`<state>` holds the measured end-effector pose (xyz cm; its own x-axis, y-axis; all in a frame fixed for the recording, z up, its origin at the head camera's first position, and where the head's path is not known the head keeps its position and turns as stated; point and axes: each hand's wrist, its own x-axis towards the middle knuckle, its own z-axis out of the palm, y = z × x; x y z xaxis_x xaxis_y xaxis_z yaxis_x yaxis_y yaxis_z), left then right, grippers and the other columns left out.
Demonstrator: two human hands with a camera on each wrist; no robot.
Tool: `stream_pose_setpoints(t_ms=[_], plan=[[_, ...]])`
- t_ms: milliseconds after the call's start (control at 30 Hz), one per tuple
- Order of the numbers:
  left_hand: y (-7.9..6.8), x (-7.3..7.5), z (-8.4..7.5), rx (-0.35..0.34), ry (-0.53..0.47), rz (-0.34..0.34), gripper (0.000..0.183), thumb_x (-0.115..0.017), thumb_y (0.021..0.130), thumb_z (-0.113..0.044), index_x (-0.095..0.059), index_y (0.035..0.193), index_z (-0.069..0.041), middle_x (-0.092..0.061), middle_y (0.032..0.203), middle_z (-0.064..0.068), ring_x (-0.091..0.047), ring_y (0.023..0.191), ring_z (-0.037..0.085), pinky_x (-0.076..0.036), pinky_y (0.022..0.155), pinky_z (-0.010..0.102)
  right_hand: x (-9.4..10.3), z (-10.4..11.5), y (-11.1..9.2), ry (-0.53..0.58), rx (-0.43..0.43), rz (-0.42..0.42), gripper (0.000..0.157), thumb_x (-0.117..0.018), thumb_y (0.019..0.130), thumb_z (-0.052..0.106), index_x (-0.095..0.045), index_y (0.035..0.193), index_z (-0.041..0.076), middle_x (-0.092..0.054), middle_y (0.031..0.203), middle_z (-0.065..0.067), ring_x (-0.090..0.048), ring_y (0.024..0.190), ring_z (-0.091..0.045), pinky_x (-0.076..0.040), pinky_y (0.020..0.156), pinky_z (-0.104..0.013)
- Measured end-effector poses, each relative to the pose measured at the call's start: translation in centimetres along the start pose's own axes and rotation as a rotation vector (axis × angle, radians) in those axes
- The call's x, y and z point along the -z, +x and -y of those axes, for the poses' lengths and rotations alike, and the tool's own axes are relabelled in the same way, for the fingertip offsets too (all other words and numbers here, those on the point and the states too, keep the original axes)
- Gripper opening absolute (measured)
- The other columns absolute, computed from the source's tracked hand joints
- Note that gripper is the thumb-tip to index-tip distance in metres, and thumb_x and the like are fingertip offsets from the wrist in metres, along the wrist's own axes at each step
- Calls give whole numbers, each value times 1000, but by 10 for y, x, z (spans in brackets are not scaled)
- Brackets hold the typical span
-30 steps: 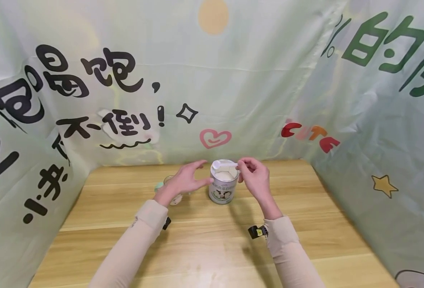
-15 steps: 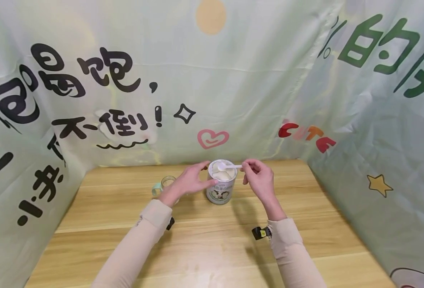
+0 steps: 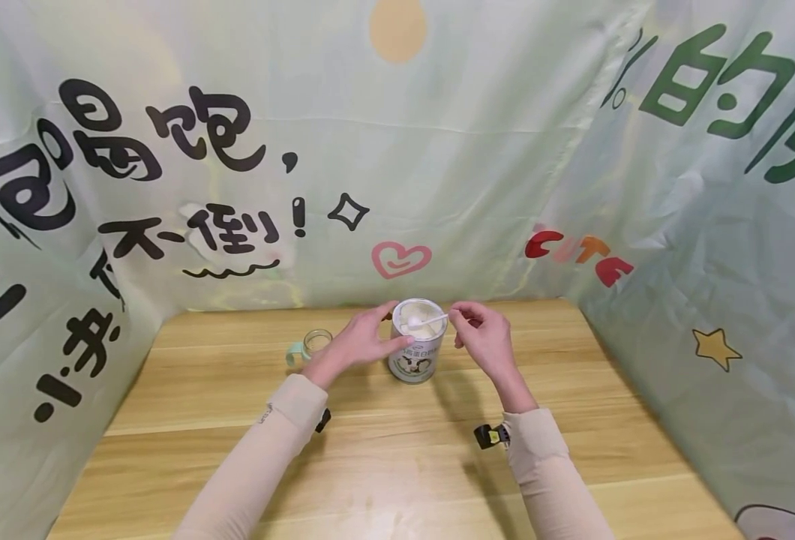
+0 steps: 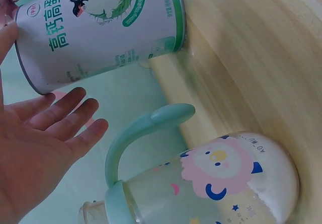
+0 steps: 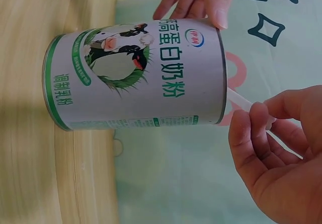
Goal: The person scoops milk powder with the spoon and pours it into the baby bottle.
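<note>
Milk powder fills much of the open white-and-green can [image 3: 414, 363], which stands upright on the wooden table. My right hand [image 3: 485, 337] pinches the handle of a white scoop [image 3: 431, 320] from the right; its bowl lies inside the can's mouth, at the powder. In the right wrist view the can hides the bowl. My left hand [image 3: 364, 337] touches the can's upper left side, thumb at the front rim, with fingers fairly straight and spread in the left wrist view. Behind that hand stands a baby bottle [image 4: 216, 178] with a mint handle and white powder in its bottom.
The wooden table [image 3: 384, 465] is enclosed by printed fabric walls [image 3: 478, 187] at the back and on both sides. The bottle's open top [image 3: 316, 341] shows left of the can, partly covered by my left hand.
My left hand has come closer to the can and now touches its rim. The scoop's bowl has gone from above the can's mouth down into it, its handle now tilted.
</note>
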<state>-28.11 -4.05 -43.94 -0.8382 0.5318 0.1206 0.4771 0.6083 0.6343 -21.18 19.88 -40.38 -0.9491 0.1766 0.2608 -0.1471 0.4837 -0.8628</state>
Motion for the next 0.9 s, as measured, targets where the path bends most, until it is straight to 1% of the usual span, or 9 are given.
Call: stream_pose_setpoints(t_ms=[33, 100, 167, 267, 400, 500, 567, 767, 900], plan=[[0, 0, 0, 4, -1, 0, 95, -73, 94, -59, -36, 163, -6, -53, 157, 21, -53, 145, 38, -44, 120, 57, -1, 0, 0, -15, 7, 2, 18, -70, 102, 21, -78, 110, 7, -73, 80, -11, -67, 59, -22, -46, 49, -24], [0, 0, -1, 6, 3, 3, 95, -72, 94, -60, -36, 163, -6, -53, 157, 21, -53, 145, 38, -44, 120, 58, -2, -1, 0, -50, 32, 7, 19, -69, 102, 19, -78, 112, 6, -75, 90, -16, -66, 60, -22, -47, 49, -24], [0, 1, -2, 6, 6, 5, 96, -72, 94, -61, -36, 163, -5, -53, 157, 21, -52, 145, 38, -44, 120, 58, -4, -2, 0, -95, 63, 14, 20, -68, 101, 17, -79, 112, 5, -76, 97, -15, -64, 58, -19, -48, 48, -24], [0, 1, -3, 6, 11, 6, 96, -72, 94, -61, -36, 163, -5, -53, 158, 20, -52, 146, 38, -44, 120, 57, -7, -3, 0, -161, 117, 19, 20, -67, 100, 14, -80, 112, 4, -77, 98, -15, -57, 56, -12, -46, 46, -23], [0, 1, -2, 7, 12, 4, 95, -72, 94, -61, -36, 163, -6, -52, 159, 19, -52, 146, 37, -43, 121, 55, -11, -4, 1, -253, 208, 24, 18, -68, 98, 9, -81, 109, 3, -78, 96, -15, -52, 55, -9, -43, 48, -22], [0, 0, -2, 5, 11, 3, 95, -71, 94, -61, -36, 163, -6, -53, 158, 18, -52, 146, 36, -44, 121, 55, -13, -4, 2, -323, 276, 34, 17, -70, 96, 7, -81, 107, 2, -79, 95, -14, -54, 57, -9, -45, 51, -22], [0, 0, -2, 1, 8, -1, 94, -71, 95, -60, -37, 163, -6, -54, 157, 18, -52, 146, 36, -44, 121, 55, -14, -3, 2, -361, 324, 44, 16, -71, 96, 7, -81, 107, 1, -80, 96, -14, -58, 60, -11, -48, 55, -24], [0, 0, -2, -8, 1, -13, 91, -72, 95, -58, -39, 162, -7, -57, 155, 17, -55, 143, 34, -45, 120, 53, -15, -2, 2, -402, 421, 58, 16, -73, 95, 3, -81, 108, -3, -80, 100, -19, -70, 70, -23, -59, 63, -36], [-1, 0, -2, -14, -2, -17, 91, -72, 94, -59, -40, 162, -8, -59, 153, 17, -56, 142, 34, -46, 119, 53, -18, -3, 2, -429, 463, 48, 15, -75, 94, 2, -81, 106, -3, -79, 98, -20, -73, 74, -27, -62, 66, -42]])
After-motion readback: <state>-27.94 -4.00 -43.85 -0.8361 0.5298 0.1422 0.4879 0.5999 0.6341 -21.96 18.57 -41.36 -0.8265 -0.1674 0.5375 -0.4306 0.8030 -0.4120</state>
